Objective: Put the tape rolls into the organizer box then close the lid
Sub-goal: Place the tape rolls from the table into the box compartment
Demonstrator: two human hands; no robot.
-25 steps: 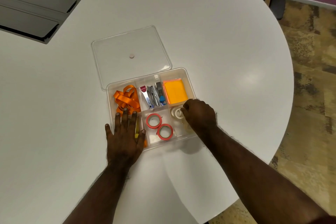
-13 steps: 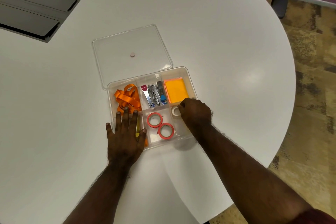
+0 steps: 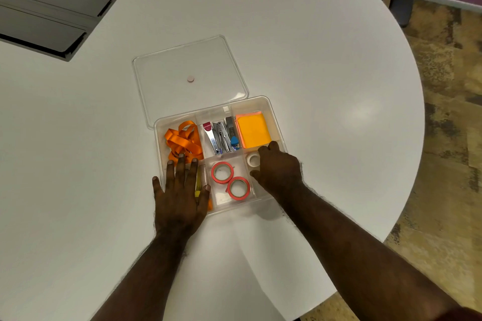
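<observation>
Near the front edge of the round white table [image 3: 313, 60]: clear organizer box [image 3: 271, 112] with lid [image 3: 187, 78] off, laid flat just behind and touching the box's rear left rim — not yet closed. Left hand [image 3: 180, 195] pressed flat, fingers spread, empty, over the front left corner of the box; judged a bracing hold, to keep the light box from sliding. Right hand [image 3: 279, 172] lowered into the front right compartment, fingers loosely curled beside a white tape roll [image 3: 253, 159]; whether touching that roll or just clear of it could not be told, nor whether anything lay hidden beneath the palm. Two red tape rolls [image 3: 230, 181] lying flat, touching each other, in the front middle compartment. Orange ribbon [image 3: 184, 139] in the rear left compartment, nail clippers [image 3: 220, 135] in the rear middle, orange sticky notes [image 3: 253, 130] in the rear right, a yellow item [image 3: 198, 181] partly covered by the left fingers. No roll seen loose on the table — loading judged nearly or fully done, the lid judged the remaining step. Grey panel [image 3: 49, 10] set in the tabletop, well apart at far left.
</observation>
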